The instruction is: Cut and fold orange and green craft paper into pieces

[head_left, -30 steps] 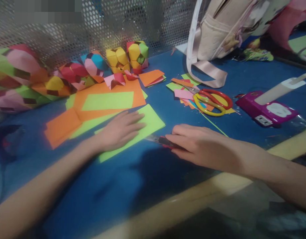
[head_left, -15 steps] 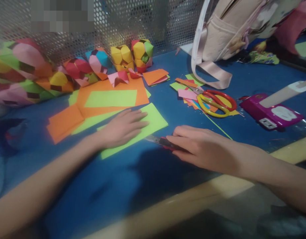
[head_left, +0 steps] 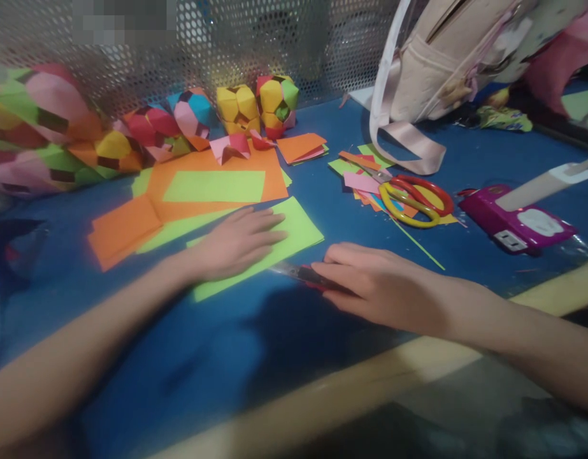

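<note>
My left hand (head_left: pixel 236 243) lies flat with fingers stretched out on a light green paper sheet (head_left: pixel 301 228) on the blue table (head_left: pixel 188 357). My right hand (head_left: pixel 372 284) is closed around a small cutter knife (head_left: pixel 296 273) with a red body, its blade end at the green sheet's near edge. Both forearms reach in from the bottom of the view.
Orange and green sheets (head_left: pixel 212 185) lie behind the left hand. Colourful folded paper balls (head_left: pixel 255 105) line a perforated metal wall. Red and yellow scissors (head_left: pixel 411 197) lie on paper scraps. A magenta device (head_left: pixel 516 226) and a beige backpack (head_left: pixel 446 57) sit at right.
The right hand with the knife has slid slightly left along the green sheet's edge. The left hand stays pressed on the paper.
</note>
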The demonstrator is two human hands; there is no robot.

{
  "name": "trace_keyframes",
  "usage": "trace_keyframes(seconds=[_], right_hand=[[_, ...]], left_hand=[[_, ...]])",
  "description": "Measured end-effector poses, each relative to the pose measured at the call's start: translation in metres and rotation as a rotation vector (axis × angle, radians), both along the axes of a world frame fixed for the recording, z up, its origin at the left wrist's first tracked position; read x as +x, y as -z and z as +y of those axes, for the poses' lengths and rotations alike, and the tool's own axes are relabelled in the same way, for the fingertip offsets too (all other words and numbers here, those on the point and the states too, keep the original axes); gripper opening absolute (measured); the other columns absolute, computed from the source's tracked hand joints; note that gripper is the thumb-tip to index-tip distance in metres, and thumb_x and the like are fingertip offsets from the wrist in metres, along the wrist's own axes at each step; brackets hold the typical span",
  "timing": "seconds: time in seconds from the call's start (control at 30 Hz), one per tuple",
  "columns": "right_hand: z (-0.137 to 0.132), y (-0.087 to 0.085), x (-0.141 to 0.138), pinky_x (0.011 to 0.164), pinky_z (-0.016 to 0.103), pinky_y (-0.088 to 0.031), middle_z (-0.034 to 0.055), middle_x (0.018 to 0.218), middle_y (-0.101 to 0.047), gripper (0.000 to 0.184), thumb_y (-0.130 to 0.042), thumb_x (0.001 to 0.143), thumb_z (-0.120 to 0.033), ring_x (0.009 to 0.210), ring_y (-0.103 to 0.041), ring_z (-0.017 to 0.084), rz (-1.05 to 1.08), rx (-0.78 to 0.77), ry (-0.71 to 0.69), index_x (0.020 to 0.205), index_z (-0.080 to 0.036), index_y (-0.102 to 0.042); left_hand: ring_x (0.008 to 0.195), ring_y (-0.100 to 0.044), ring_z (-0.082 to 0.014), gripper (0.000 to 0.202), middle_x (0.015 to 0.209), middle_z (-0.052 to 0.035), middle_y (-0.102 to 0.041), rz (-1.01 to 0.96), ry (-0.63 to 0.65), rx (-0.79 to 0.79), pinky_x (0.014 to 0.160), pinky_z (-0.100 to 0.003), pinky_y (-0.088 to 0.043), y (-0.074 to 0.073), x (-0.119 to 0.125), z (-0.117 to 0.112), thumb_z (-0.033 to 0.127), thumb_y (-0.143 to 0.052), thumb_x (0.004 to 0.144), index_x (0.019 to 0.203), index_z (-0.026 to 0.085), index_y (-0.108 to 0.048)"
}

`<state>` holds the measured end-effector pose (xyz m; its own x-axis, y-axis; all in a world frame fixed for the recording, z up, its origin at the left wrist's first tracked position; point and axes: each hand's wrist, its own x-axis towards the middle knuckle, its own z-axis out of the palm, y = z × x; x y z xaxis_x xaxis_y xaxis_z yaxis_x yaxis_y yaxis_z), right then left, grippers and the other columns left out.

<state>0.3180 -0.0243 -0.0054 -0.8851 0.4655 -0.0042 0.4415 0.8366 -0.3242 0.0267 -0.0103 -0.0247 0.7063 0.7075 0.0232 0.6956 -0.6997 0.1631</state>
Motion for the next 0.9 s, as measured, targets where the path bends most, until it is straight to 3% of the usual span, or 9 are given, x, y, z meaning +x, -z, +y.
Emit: trace_keyframes(seconds=[0.6, 0.9], right_hand=[[0.001, 0.005, -0.007, 0.069, 0.029, -0.042, 0.0080, 0.090, -0.059, 0.019, -0.053, 0.096, -0.021, 0.083, -0.056, 0.019, 0.100, 0.005, -0.068, 0.104, -0.012, -0.068], [0.001, -0.002, -0.014, 0.067, 0.030, -0.041, 0.0087, 0.093, -0.060, 0.021, -0.055, 0.095, -0.022, 0.086, -0.057, 0.021, -0.035, -0.005, -0.075, 0.109, -0.013, -0.068]], left_hand=[[0.144, -0.040, -0.0260, 0.051, 0.154, -0.0110, -0.045, -0.009, 0.033, 0.036, 0.120, -0.051, -0.027, 0.002, 0.002, 0.000, 0.042, -0.026, 0.105, 0.139, 0.020, -0.055], [0.144, -0.039, -0.0261, 0.051, 0.154, -0.0114, -0.046, 0.001, 0.061, 0.075, 0.119, -0.050, -0.028, 0.006, -0.001, 0.002, 0.042, -0.025, 0.105, 0.141, 0.020, -0.054]])
